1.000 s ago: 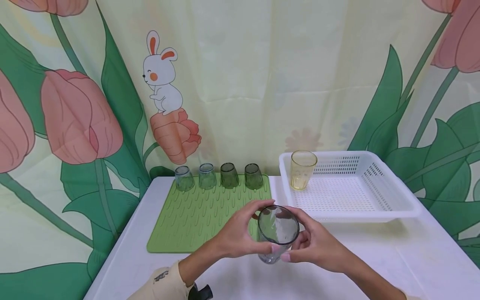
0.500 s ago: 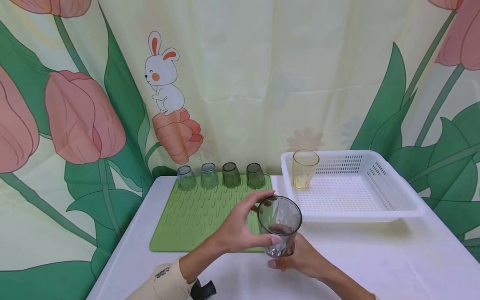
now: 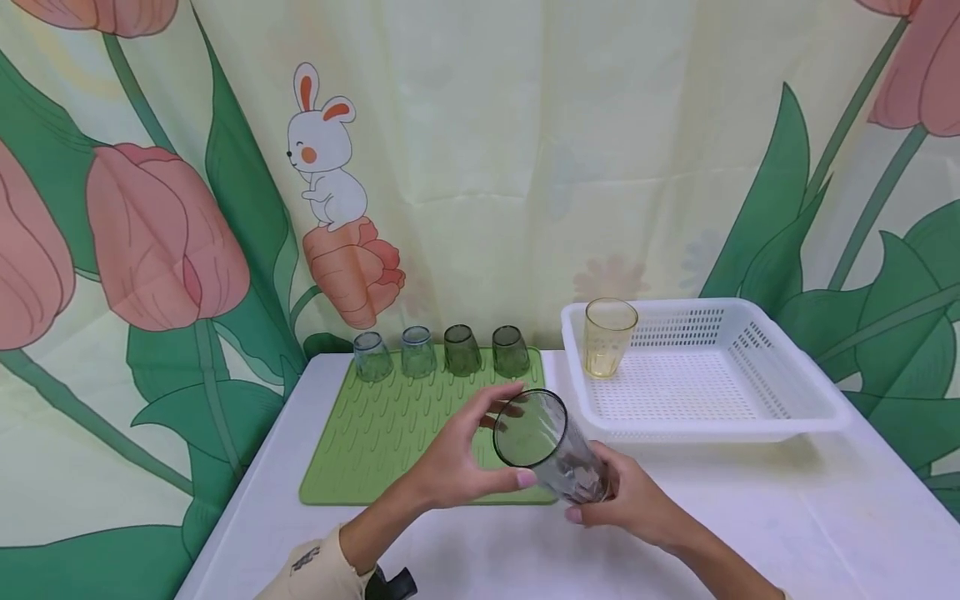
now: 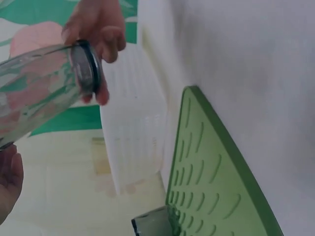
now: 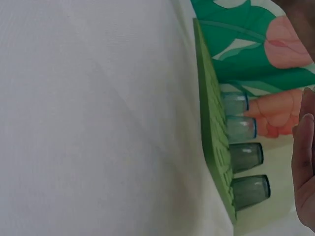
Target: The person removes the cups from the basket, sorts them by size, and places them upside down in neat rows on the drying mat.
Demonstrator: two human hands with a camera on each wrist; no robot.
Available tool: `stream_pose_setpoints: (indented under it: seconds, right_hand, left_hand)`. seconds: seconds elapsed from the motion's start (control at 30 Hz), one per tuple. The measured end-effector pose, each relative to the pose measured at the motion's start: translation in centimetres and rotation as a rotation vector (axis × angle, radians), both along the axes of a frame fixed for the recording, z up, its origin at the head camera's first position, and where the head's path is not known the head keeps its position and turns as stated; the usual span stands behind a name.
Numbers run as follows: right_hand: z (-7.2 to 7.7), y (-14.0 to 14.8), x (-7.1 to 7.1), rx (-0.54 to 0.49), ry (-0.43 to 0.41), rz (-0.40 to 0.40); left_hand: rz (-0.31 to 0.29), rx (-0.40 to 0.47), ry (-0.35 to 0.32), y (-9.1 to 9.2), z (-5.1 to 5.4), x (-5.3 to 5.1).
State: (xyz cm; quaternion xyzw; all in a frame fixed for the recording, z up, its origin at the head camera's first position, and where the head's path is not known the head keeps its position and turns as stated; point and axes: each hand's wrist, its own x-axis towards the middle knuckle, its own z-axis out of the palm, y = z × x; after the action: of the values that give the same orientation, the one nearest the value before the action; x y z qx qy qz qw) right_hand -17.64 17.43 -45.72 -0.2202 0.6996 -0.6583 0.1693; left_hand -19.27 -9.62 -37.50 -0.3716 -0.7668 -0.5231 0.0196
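A tall grey-tinted drinking glass (image 3: 566,467) is held tilted between both hands, its mouth toward the left hand. The left hand (image 3: 457,467) holds it at the rim, thumb on the near side and fingers on the far side. Around the base curl the fingers of the right hand (image 3: 637,500). In the left wrist view the right hand (image 4: 106,29) is at the dark thick base of the glass (image 4: 39,93), while the left hand (image 4: 9,182) is at the rim, partly cut off by the frame.
On the white table lies a green ribbed mat (image 3: 375,458). Several small tinted glasses (image 3: 462,352) stand in a row along its back edge. A white perforated basket (image 3: 720,429) is at the right, with a yellow glass (image 3: 609,337) upright inside. A printed curtain hangs behind.
The glass has tipped so its mouth points left and its base right. My right hand has shifted from the glass's side to its base. The left hand has moved slightly left.
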Motion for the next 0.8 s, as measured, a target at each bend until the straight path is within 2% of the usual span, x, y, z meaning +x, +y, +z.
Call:
stream_pose_setpoints:
  seconds: [0.17,0.37,0.57,0.8]
  right_hand:
    - [1.1,1.7,-0.3,-0.063,0.023,-0.014]
    - [2.3,2.8,-0.6,-0.039,0.046,-0.059]
    - [3.2,3.2,-1.0,-0.044,0.075,-0.059]
    - [4.7,3.0,-1.3,-0.056,0.125,-0.059]
  left_hand:
    - [-0.026,0.002,-0.06,-1.0,-0.6,0.0]
    - [-0.047,-0.027,-0.131,-1.7,-1.5,-0.1]
    - [-0.066,-0.047,-0.225,-2.1,-2.5,-0.6]
    - [-0.082,-0.082,-0.249,-2.6,-3.5,-0.9]
